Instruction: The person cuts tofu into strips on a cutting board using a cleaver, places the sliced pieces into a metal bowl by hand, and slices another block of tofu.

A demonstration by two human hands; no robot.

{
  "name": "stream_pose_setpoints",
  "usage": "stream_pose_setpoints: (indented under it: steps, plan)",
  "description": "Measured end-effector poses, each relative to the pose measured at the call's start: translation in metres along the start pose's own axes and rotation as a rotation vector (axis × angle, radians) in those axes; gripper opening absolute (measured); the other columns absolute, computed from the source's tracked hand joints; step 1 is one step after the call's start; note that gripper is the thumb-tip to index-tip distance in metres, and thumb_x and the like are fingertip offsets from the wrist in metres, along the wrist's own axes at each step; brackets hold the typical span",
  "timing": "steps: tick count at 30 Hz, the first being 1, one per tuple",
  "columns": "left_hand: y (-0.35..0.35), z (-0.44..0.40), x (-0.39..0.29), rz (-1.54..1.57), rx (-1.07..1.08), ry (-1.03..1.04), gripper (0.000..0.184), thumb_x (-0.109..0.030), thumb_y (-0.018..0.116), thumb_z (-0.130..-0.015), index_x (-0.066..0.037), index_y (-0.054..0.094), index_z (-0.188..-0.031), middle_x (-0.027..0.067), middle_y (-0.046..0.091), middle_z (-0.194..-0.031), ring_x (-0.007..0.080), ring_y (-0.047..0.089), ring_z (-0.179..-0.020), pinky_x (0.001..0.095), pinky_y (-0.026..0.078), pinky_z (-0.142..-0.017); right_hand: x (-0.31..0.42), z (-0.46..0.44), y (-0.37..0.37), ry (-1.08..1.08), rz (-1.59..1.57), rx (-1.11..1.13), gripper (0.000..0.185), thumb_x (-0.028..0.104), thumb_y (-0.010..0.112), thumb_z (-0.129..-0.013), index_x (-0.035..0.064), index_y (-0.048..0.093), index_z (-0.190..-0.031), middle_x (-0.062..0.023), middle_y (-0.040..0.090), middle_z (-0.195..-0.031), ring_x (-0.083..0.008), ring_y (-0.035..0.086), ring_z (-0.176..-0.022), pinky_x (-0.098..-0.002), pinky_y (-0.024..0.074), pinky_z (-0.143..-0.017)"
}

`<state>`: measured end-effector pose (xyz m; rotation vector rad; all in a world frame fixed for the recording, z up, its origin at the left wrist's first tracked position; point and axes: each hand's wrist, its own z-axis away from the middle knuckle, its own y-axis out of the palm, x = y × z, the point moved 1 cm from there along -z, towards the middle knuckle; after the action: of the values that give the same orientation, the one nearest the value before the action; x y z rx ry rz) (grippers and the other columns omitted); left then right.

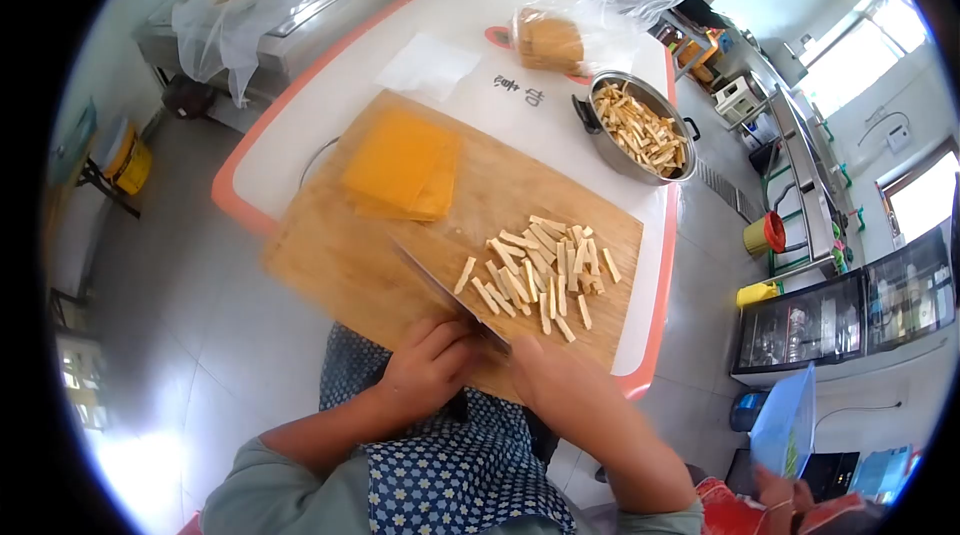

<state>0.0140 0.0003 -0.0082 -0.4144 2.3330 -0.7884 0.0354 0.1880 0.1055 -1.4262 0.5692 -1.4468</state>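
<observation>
My right hand (550, 371) is closed at the handle end of a kitchen knife (440, 287), whose blade slants up and left across the wooden cutting board (310, 240). Curled fingers of my left hand (432, 365) rest beside the blade at the board's near edge. What they hold, if anything, is hidden. Flat orange slabs (402, 163), which look like pressed tofu, lie stacked at the board's far left. Right of the knife is a loose pile of pale cut strips (545, 270) with darker edges.
A two-handled metal pot (640, 175) full of similar strips stands beyond the board. A plastic bag (600, 20) with orange slabs sits further back, near a white sheet (428, 65). At lower right, another person's hand (780, 495) is close to a blue crate (785, 425).
</observation>
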Motion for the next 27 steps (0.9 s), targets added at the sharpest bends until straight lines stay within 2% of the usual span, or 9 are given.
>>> stream_pose_setpoints:
  steps: [2, 4, 8, 11, 13, 16, 23, 25, 27]
  plan:
    - [0.000, 0.001, 0.000, -0.007, -0.035, -0.008, 0.027, -0.004, 0.077, -0.071, -0.004, 0.072, -0.097, 0.0119, 0.067, -0.111, 0.0312, 0.064, -0.104, 0.0403, 0.053, -0.089, 0.001, -0.006, 0.001, -0.011, -0.015, -0.016, 0.020, 0.019, 0.058, -0.099, 0.0027, 0.050, -0.093, -0.0245, 0.062, -0.076, -0.0482, 0.062, -0.072, -0.0570, 0.0469, -0.064]
    - [0.001, 0.003, 0.002, -0.020, -0.065, 0.000, 0.027, -0.004, 0.078, -0.070, -0.004, 0.072, -0.097, 0.0116, 0.067, -0.109, 0.0309, 0.065, -0.102, 0.0401, 0.054, -0.088, -0.003, -0.010, -0.003, 0.136, -0.056, -0.082, 0.020, 0.020, 0.060, -0.099, 0.0025, 0.051, -0.094, -0.0253, 0.061, -0.076, -0.0475, 0.062, -0.073, -0.0554, 0.0472, -0.065]
    - [-0.001, 0.003, 0.000, 0.002, -0.066, -0.003, 0.029, -0.005, 0.078, -0.070, -0.003, 0.072, -0.098, 0.0108, 0.067, -0.106, 0.0303, 0.065, -0.102, 0.0396, 0.054, -0.087, -0.007, 0.014, -0.017, 0.105, -0.017, -0.077, 0.021, 0.021, 0.061, -0.098, 0.0024, 0.052, -0.095, -0.0246, 0.062, -0.076, -0.0471, 0.062, -0.075, -0.0541, 0.0485, -0.066]
    - [-0.002, 0.001, 0.000, -0.005, -0.053, 0.015, 0.030, -0.005, 0.077, -0.071, -0.002, 0.072, -0.100, 0.0109, 0.067, -0.107, 0.0302, 0.064, -0.102, 0.0393, 0.054, -0.087, -0.012, 0.027, -0.013, 0.098, 0.032, 0.033, 0.021, 0.020, 0.062, -0.098, 0.0023, 0.051, -0.094, -0.0234, 0.062, -0.076, -0.0464, 0.063, -0.077, -0.0528, 0.0495, -0.067]
    - [-0.006, -0.001, -0.002, -0.002, -0.034, 0.007, 0.030, -0.005, 0.077, -0.071, -0.002, 0.071, -0.100, 0.0107, 0.067, -0.107, 0.0300, 0.064, -0.102, 0.0393, 0.053, -0.088, -0.011, 0.033, -0.015, -0.016, -0.039, 0.028, 0.020, 0.020, 0.062, -0.098, 0.0031, 0.051, -0.094, -0.0219, 0.063, -0.075, -0.0463, 0.063, -0.075, -0.0533, 0.0493, -0.065]
    - [-0.006, 0.000, -0.001, -0.004, -0.010, 0.007, 0.029, -0.005, 0.076, -0.072, -0.002, 0.071, -0.100, 0.0104, 0.067, -0.106, 0.0298, 0.064, -0.102, 0.0395, 0.053, -0.088, -0.011, 0.034, -0.014, 0.041, -0.025, 0.053, 0.019, 0.020, 0.059, -0.099, 0.0038, 0.050, -0.094, -0.0213, 0.063, -0.075, -0.0465, 0.063, -0.073, -0.0545, 0.0491, -0.065]
    - [-0.006, -0.002, -0.002, 0.004, -0.001, 0.005, 0.032, -0.005, 0.077, -0.072, -0.001, 0.071, -0.103, 0.0125, 0.067, -0.108, 0.0315, 0.064, -0.103, 0.0410, 0.053, -0.089, 0.003, -0.008, -0.002, -0.060, -0.005, 0.008, 0.023, 0.025, 0.054, -0.102, 0.0034, 0.050, -0.096, -0.0234, 0.064, -0.078, -0.0478, 0.063, -0.073, -0.0569, 0.0480, -0.065]
    - [-0.007, 0.000, -0.002, -0.010, -0.017, 0.016, 0.032, -0.006, 0.078, -0.073, 0.000, 0.071, -0.104, 0.0129, 0.067, -0.108, 0.0317, 0.064, -0.104, 0.0410, 0.053, -0.090, 0.004, -0.006, -0.009, 0.169, -0.079, -0.038, 0.022, 0.024, 0.056, -0.102, 0.0028, 0.050, -0.097, -0.0249, 0.063, -0.079, -0.0482, 0.062, -0.074, -0.0578, 0.0473, -0.066]
    - [-0.010, 0.005, -0.003, -0.007, -0.004, 0.021, 0.033, -0.006, 0.078, -0.073, 0.000, 0.071, -0.104, 0.0132, 0.067, -0.108, 0.0318, 0.064, -0.104, 0.0410, 0.053, -0.091, -0.002, 0.005, -0.016, 0.134, -0.088, -0.056, 0.021, 0.023, 0.057, -0.101, 0.0028, 0.051, -0.098, -0.0251, 0.062, -0.079, -0.0482, 0.062, -0.074, -0.0580, 0.0474, -0.066]
